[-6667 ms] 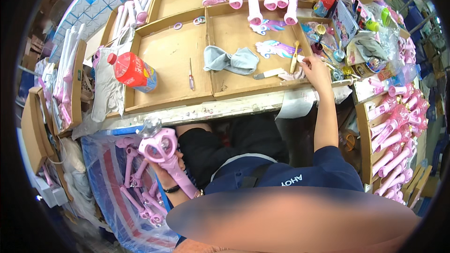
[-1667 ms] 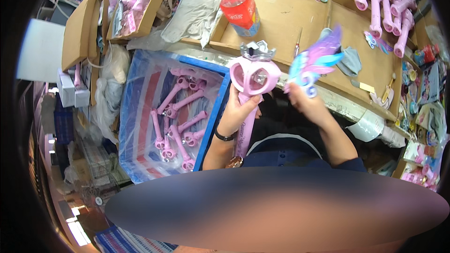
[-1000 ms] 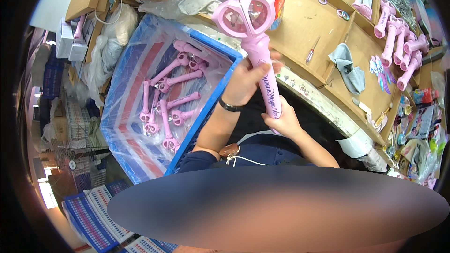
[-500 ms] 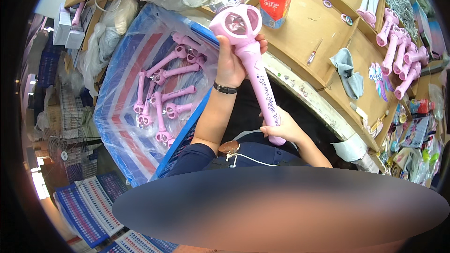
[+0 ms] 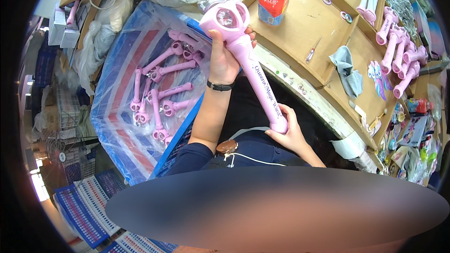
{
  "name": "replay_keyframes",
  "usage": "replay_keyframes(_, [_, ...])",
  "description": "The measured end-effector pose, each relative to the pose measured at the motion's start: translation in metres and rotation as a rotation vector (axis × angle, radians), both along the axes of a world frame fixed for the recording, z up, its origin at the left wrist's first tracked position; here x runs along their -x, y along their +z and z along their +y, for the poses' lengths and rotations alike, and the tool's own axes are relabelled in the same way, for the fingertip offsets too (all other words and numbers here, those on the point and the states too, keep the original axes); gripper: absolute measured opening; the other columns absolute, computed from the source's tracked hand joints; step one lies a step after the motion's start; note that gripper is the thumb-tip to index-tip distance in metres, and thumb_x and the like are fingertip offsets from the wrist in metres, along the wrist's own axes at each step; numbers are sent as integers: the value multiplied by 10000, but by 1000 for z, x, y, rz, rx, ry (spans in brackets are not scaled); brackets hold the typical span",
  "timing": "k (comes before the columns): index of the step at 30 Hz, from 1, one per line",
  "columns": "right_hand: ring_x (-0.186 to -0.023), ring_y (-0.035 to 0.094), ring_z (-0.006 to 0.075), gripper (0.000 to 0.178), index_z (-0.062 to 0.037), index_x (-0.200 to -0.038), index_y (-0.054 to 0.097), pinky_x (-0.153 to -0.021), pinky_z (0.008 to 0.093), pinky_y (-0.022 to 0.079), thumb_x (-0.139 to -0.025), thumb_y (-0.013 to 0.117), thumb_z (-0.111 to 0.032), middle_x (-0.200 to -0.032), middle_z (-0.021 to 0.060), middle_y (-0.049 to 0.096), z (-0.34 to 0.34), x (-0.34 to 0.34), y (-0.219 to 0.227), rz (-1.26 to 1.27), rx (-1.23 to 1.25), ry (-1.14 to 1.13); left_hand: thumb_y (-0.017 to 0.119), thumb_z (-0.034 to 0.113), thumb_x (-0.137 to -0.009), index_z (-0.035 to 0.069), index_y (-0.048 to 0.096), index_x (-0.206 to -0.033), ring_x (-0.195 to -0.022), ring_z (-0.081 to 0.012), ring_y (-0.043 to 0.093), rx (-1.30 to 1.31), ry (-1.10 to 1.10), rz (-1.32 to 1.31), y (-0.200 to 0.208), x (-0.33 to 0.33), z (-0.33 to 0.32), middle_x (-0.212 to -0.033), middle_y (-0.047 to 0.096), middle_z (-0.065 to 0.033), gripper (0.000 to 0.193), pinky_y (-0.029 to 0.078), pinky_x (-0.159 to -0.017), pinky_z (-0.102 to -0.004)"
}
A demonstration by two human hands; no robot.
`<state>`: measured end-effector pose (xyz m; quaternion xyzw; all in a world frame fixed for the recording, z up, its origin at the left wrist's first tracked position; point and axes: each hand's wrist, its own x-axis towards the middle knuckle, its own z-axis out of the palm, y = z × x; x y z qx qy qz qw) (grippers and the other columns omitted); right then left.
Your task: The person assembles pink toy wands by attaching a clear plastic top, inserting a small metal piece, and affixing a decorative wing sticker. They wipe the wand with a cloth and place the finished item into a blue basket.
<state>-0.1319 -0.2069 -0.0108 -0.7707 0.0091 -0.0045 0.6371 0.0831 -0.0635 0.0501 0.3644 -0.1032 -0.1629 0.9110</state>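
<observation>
A pink toy wand (image 5: 260,82) slants across in front of me, its round openwork head up at the left with a clear gem inside and a clear crown-like tip. My left hand (image 5: 225,61) is wrapped round the neck just under the head, thumb on the near side. At the lower end, the fingers and thumb of my right hand (image 5: 291,129) close round the rounded handle butt. Beside my left arm, several similar pink wands lie in a crate lined with a plastic striped sheet (image 5: 115,93).
Cardboard trays (image 5: 300,33) cover the bench ahead, holding a screwdriver (image 5: 313,50), a grey cloth (image 5: 348,72) and winged cutouts (image 5: 380,79). A red-labelled bottle (image 5: 274,0) stands at the front. More pink wands (image 5: 398,49) are piled at right; plastic baskets (image 5: 86,208) sit lower left.
The wand's head has shifted left and slightly up, and its butt has turned a little to the right. My right hand has moved from the handle's side to its end.
</observation>
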Motion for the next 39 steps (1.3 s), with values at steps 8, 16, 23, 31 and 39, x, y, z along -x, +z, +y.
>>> replay_keyframes(8, [-1034,507,302,789,0,-1264,396,-898,357,417,-623,806,-207,-1140,175,477,2,-2,2,-192,131,5,397,776,-734,-2,402,-1255,-941,-273,618,105,31,-44,4,6,1,-1063,585,-174,936,498,-852,-419])
replay_keyframes(16, [-1015,528,312,712,-1,-1243,445,-895,368,420,-708,760,-350,-1113,174,517,-15,-8,7,-166,15,139,389,466,-942,46,364,-1112,-690,-176,590,-78,-213,-167,-19,60,-29,-863,555,-116,453,513,-626,-294])
replay_keyframes(23, [-946,555,239,255,-17,-1008,591,-794,353,447,-806,656,-159,-1001,124,594,-171,7,26,-50,636,-733,343,395,-979,52,430,-1067,-578,-141,566,-182,-511,96,-29,51,-49,-771,573,-92,364,488,-529,-248])
replay_keyframes(31, [-890,593,276,240,-31,-946,638,-789,349,452,-776,663,-198,-895,124,630,-250,43,23,293,894,-298,297,507,-956,60,482,-1063,-558,-150,564,119,-773,582,-42,62,-67,-753,564,-78,495,491,-509,-242])
replay_keyframes(39, [-883,579,303,165,-79,-971,635,-781,360,449,-842,580,-166,-926,124,608,-241,37,23,134,1060,-286,306,490,-959,56,478,-1078,-559,-140,581,57,-754,548,-43,66,-66,-748,577,-84,482,507,-510,-236])
